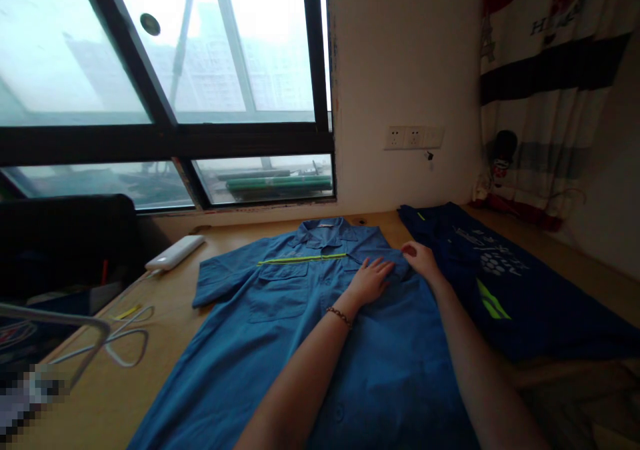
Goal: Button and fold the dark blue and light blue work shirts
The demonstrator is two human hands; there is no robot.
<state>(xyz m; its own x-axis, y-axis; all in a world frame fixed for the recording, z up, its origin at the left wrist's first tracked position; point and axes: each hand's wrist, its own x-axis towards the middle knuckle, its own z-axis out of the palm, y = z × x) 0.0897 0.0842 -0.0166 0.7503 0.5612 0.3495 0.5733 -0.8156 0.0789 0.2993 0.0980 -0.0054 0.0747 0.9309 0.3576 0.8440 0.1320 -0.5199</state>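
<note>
A blue short-sleeved work shirt (285, 323) lies front up on the wooden table, its collar toward the wall and a yellow-green stripe across the chest. My left hand (371, 280) rests on the chest at the right side of the shirt, fingers stretched out over the cloth. At the shirt's right edge, near the shoulder, my right hand (420, 259) has its thumb and fingers pinched together on the fabric. The sleeve on that side looks folded inward, partly covered by my hands. The other sleeve (225, 273) is spread out flat.
A dark blue garment (520, 283) with white print lies on the right. At left are a white power bank (175, 253), a pale cable (127, 340) and a dark chair (70, 237). Behind are a window (170, 133), wall sockets (414, 137) and a curtain (550, 97).
</note>
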